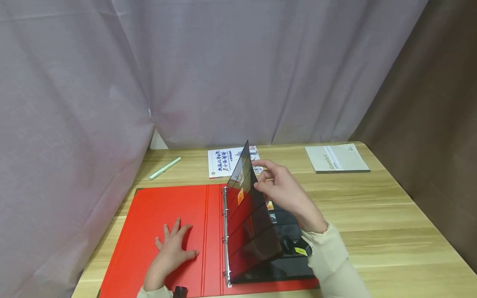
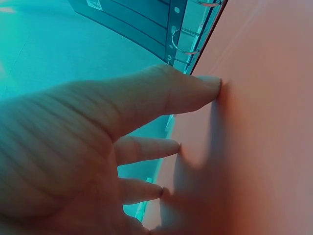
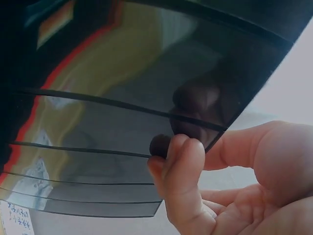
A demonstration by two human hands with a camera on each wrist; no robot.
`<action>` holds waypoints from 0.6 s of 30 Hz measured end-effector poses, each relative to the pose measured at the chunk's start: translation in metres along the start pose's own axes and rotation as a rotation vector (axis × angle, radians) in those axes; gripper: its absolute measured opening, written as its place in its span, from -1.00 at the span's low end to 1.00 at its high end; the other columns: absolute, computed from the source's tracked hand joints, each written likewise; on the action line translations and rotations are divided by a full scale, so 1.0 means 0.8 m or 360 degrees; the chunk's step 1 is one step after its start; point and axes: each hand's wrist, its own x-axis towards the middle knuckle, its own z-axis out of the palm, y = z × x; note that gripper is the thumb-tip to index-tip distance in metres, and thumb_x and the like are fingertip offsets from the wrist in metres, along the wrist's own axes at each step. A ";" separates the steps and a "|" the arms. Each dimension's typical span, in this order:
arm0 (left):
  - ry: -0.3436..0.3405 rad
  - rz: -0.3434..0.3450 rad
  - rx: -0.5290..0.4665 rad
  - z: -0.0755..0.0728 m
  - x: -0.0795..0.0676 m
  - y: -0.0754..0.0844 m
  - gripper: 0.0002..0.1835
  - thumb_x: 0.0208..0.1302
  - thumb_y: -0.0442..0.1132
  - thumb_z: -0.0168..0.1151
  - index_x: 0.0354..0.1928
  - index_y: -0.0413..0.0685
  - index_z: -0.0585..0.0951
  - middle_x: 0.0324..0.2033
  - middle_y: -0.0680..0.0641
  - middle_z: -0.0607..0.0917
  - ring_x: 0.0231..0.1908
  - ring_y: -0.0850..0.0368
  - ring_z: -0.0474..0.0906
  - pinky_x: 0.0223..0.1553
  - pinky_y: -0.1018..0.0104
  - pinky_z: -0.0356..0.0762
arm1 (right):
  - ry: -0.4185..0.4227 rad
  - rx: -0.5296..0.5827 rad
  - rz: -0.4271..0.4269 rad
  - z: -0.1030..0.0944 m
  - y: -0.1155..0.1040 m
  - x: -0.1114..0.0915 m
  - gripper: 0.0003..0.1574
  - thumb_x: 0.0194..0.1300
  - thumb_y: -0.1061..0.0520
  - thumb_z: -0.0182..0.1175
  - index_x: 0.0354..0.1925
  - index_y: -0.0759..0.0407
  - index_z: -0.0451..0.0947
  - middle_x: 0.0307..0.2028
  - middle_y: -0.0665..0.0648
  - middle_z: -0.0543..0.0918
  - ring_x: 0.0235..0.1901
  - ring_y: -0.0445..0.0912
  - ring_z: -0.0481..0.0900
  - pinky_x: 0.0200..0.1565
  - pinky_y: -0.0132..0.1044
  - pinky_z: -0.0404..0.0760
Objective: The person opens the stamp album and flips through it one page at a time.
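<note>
A red ring binder (image 1: 160, 203) lies open on the wooden table, its metal rings (image 1: 225, 240) running along the spine. My right hand (image 1: 285, 192) pinches the free edge of a glossy black stamp-album page (image 1: 253, 231), which stands raised and tilted over the rings. An orange stamp (image 1: 240, 196) sits in one of its strips. Beneath it, more black pages (image 1: 287, 267) lie on the right side, partly hidden. My left hand (image 1: 169, 252) rests with spread fingers on the inside of the red cover. In the left wrist view, its thumb (image 2: 195, 93) touches that surface.
A pale green pen (image 1: 165, 168) lies at the back left of the table. Behind the binder is a white booklet (image 1: 220, 161), partly covered by the raised page. A grey notebook (image 1: 337, 159) lies at the back right. Grey curtains (image 1: 223, 74) hang behind the table.
</note>
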 end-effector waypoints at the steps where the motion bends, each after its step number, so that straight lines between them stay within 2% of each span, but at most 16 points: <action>1: 0.0002 0.0004 0.0005 0.000 0.000 0.000 -0.15 -0.04 -0.21 0.62 0.34 -0.20 0.45 0.48 -0.49 0.07 0.41 -0.68 -0.31 0.15 -0.71 -0.40 | -0.0002 0.0003 0.0000 0.001 -0.001 0.001 -0.33 0.28 0.44 0.10 0.36 0.42 0.31 -0.43 0.18 0.55 -0.65 -0.11 0.47 -0.54 -0.25 0.59; 18: 0.0022 0.0019 0.0034 0.001 0.000 -0.002 -0.16 -0.05 -0.21 0.62 0.33 -0.19 0.47 0.47 -0.49 0.10 0.42 -0.67 -0.29 0.15 -0.71 -0.36 | -0.0077 0.0029 -0.0038 0.022 -0.009 0.011 -0.34 0.30 0.44 0.09 0.36 0.37 0.33 -0.40 0.17 0.54 -0.67 -0.12 0.44 -0.54 -0.23 0.59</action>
